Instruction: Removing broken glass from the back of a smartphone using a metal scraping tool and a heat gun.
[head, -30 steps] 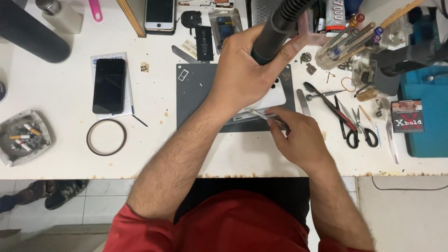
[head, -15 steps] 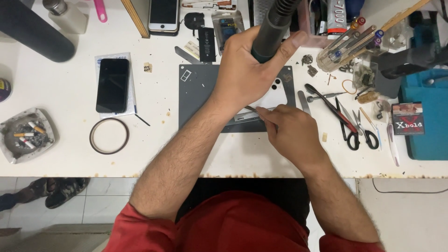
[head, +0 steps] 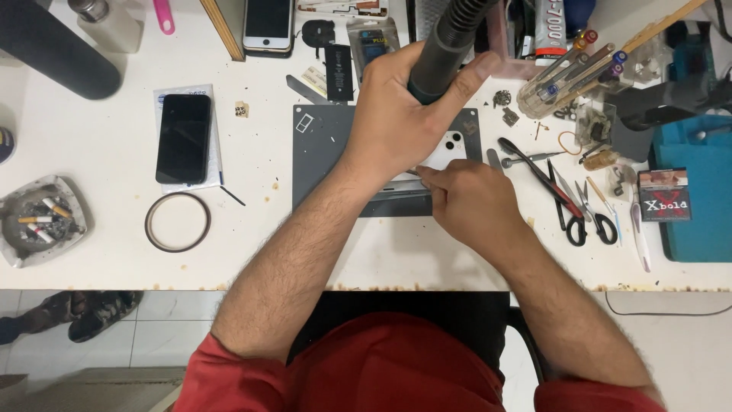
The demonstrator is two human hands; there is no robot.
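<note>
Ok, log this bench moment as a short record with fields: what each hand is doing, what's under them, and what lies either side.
left hand: gripping thick dark ribbed hose nozzle, aimed down
right hand: fingers pinched at edge of white dual-camera phone
surface: grey rectangular work mat on white table
left side: black phone, brown tape ring, ashtray
right side: black-handled scissors, teal box

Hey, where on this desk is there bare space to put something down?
Bare white table lies between the black phone and the dark cylinder, and along the front edge below the grey mat. The right side is crowded with scissors, pliers and small parts. The left hand and right hand cover the mat's middle.
</note>
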